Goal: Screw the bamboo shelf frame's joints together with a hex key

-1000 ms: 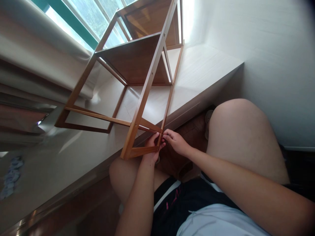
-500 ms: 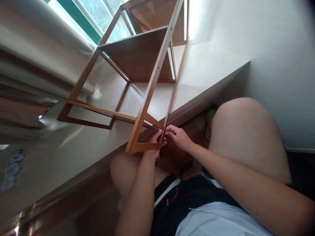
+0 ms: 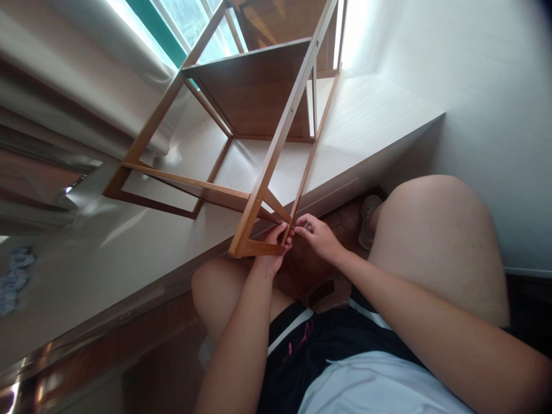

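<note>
A brown wooden shelf rack (image 3: 279, 135) with slim legs and flat boards lies tilted, one end over my lap. My left hand (image 3: 271, 263) is closed around the rack's near lower corner, partly hidden behind a rail, its thumb up by the joint. On the other side of that leg, my right hand (image 3: 318, 237) pinches with thumb and forefinger at something small and thin against the wood. It is too small to name. Small dark holes show along the upper leg.
The rack rests on a pale ledge (image 3: 366, 115) below a window (image 3: 181, 23). A grey curtain (image 3: 107, 75) hangs at the left. My bare knees flank the rack's end, above a brown floor. Crumpled bluish-white pieces (image 3: 17, 276) lie far left.
The view has shifted slightly, so the rack appears a little further right and up. My right fingers have drawn slightly back from the leg; my left hand keeps its hold.
</note>
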`<action>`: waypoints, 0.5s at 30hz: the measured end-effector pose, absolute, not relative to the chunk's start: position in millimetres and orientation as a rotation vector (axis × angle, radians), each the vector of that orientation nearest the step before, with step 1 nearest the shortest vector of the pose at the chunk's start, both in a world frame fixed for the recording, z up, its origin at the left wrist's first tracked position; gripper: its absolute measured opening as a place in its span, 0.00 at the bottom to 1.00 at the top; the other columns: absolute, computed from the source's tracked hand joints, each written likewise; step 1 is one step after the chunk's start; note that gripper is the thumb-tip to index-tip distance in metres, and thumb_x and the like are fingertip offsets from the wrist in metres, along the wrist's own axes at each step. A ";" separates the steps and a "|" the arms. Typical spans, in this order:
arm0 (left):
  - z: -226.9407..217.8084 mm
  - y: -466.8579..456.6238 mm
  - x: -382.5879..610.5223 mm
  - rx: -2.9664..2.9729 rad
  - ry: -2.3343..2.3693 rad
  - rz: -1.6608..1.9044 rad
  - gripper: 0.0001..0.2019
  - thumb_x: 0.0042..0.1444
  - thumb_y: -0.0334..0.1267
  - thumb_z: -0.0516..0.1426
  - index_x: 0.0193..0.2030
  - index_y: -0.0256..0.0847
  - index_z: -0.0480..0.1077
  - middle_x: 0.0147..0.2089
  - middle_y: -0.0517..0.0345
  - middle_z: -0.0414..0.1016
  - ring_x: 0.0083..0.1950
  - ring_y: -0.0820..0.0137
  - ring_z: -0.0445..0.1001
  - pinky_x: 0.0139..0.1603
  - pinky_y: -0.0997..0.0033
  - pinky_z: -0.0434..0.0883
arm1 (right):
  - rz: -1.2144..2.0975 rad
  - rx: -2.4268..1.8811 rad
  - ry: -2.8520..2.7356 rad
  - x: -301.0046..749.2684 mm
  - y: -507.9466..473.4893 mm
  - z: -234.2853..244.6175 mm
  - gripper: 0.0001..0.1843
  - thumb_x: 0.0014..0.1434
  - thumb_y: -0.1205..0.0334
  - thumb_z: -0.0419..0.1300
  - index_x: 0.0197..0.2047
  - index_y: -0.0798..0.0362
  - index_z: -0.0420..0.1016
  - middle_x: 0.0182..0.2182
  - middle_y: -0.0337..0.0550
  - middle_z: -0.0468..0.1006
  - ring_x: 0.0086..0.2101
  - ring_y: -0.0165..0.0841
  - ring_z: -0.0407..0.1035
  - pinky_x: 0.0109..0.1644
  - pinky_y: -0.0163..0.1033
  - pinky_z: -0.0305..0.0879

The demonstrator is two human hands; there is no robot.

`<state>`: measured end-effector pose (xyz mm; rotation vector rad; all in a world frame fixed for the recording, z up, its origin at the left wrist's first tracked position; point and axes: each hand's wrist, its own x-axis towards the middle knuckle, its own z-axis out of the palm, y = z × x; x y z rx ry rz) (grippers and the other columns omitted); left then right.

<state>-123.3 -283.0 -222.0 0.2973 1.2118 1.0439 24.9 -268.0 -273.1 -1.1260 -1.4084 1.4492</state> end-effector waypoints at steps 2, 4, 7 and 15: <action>-222.6 -282.6 -123.8 0.287 1.218 1.041 0.11 0.49 0.36 0.66 0.36 0.34 0.72 0.29 0.55 0.74 0.24 0.79 0.67 0.20 0.83 0.58 | 1.420 -1.202 -1.396 28.3 -269.1 -274.9 0.12 0.63 0.52 0.57 0.43 0.50 0.70 0.29 0.36 0.73 0.28 0.32 0.64 0.35 0.37 0.60; -223.2 -282.0 -124.0 0.276 1.223 1.036 0.12 0.49 0.36 0.66 0.37 0.34 0.71 0.29 0.55 0.74 0.24 0.79 0.67 0.20 0.83 0.59 | 1.384 -1.291 -1.375 32.1 -270.0 -276.9 0.11 0.65 0.53 0.53 0.44 0.50 0.68 0.29 0.36 0.72 0.29 0.33 0.64 0.36 0.38 0.60; -223.5 -281.0 -123.7 0.267 1.216 1.028 0.11 0.49 0.36 0.66 0.37 0.33 0.72 0.28 0.55 0.73 0.24 0.79 0.67 0.20 0.83 0.59 | 1.337 -1.397 -1.417 38.0 -270.1 -278.8 0.09 0.66 0.58 0.50 0.39 0.51 0.68 0.30 0.38 0.73 0.32 0.34 0.66 0.39 0.39 0.59; -224.3 -280.7 -122.3 0.259 1.199 1.030 0.09 0.51 0.34 0.65 0.36 0.33 0.72 0.29 0.56 0.73 0.24 0.80 0.67 0.20 0.84 0.60 | 1.171 -1.307 -1.641 50.5 -268.7 -274.7 0.09 0.60 0.60 0.60 0.32 0.51 0.80 0.34 0.44 0.75 0.39 0.38 0.69 0.47 0.43 0.63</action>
